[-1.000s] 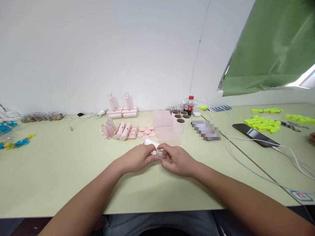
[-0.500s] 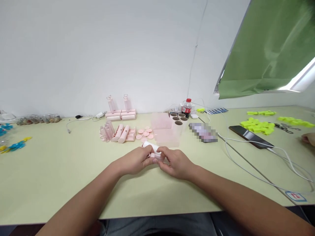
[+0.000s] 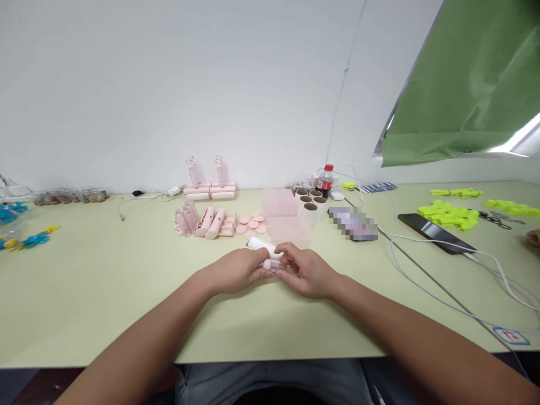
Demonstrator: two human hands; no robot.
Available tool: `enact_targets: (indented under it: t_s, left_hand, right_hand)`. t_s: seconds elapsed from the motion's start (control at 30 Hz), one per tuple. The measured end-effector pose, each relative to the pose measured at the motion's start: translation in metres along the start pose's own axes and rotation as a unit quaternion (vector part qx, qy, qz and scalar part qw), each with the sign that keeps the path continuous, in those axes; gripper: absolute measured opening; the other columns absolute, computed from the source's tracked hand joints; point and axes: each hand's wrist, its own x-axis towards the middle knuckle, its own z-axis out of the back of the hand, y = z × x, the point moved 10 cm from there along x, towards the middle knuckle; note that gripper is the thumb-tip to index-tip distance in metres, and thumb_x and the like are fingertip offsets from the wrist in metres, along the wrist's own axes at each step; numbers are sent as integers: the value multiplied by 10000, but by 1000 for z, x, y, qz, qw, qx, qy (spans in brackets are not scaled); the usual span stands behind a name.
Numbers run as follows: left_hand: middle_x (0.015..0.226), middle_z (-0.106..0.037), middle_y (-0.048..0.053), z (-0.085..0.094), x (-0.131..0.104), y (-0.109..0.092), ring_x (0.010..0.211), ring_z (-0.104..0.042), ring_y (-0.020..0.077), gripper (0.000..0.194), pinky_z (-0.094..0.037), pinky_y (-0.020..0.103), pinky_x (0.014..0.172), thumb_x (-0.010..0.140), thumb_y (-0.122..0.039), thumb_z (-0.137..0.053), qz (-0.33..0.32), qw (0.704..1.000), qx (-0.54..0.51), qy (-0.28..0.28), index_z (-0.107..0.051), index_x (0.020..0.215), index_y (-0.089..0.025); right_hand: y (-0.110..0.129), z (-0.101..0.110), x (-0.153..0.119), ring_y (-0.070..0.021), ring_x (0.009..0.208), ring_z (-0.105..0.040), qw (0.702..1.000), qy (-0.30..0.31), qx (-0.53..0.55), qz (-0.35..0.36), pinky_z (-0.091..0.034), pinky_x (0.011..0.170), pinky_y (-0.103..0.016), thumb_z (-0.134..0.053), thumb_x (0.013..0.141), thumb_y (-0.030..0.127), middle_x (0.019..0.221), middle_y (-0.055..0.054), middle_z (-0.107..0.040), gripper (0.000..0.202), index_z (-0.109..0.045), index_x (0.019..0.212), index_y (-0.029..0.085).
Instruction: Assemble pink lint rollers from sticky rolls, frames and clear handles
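Near the table's front middle, my left hand (image 3: 244, 270) is closed on a small clear pink piece (image 3: 274, 264). My right hand (image 3: 306, 270) pinches the same piece from the other side, its fingers curled over it. Just behind my fingers lies a white roll (image 3: 261, 245), partly hidden by them. Beyond it are round pink discs (image 3: 252, 224) and an open translucent pink box (image 3: 288, 228). Pink cylindrical cases (image 3: 216, 223) and clear pink tubes (image 3: 185, 218) lie to the left of the discs.
White rolls (image 3: 311, 207), a cola bottle (image 3: 324, 181) and a pixelated object (image 3: 353, 224) are right of the box. A phone (image 3: 434, 232) with a white cable and yellow pieces (image 3: 449, 215) lie further right. Another person's hand (image 3: 534, 237) shows at the right edge.
The view has shifted slightly. Both hands remain together around the small piece, and more of its clear pink side and of the white roll shows between them.
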Motion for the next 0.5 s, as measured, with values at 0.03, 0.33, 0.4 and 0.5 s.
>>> enact_targets:
  t_s: [0.03,0.33,0.4,0.5]
  left_hand:
    - [819,-619,50,-1,1,0,680,-535,194,332,-302,274,579,970,-502,-385,0,1000,2,4,-512,942,-197]
    - [810,-598,38,-1,3,-3,674,-510,182,368,-321,272,590,977,-522,-352,-1,1000,-4,7,-491,942,-184]
    - [803,-591,35,-1,3,-3,669,-503,177,378,-322,272,590,976,-531,-348,1,1000,-10,0,-491,932,-184]
    - [784,-576,28,0,3,-1,651,-486,168,408,-320,273,586,969,-558,-347,3,1000,-21,-9,-492,905,-182]
  right_hand:
    - [-1,0,0,-115,501,-482,1000,1,6,0,-337,518,-233,-549,884,289,735,18,-644,286,-413,1128,225]
    - [-2,1,1,-105,493,-439,999,-7,29,16,-325,521,-227,-558,864,262,715,26,-624,279,-409,1097,228]
    - [-2,1,1,-103,488,-430,999,-10,33,14,-321,519,-227,-563,859,256,708,29,-623,279,-409,1089,229]
    - [-4,2,0,-102,484,-424,999,-16,38,2,-318,520,-227,-574,854,256,703,33,-621,280,-413,1082,232]
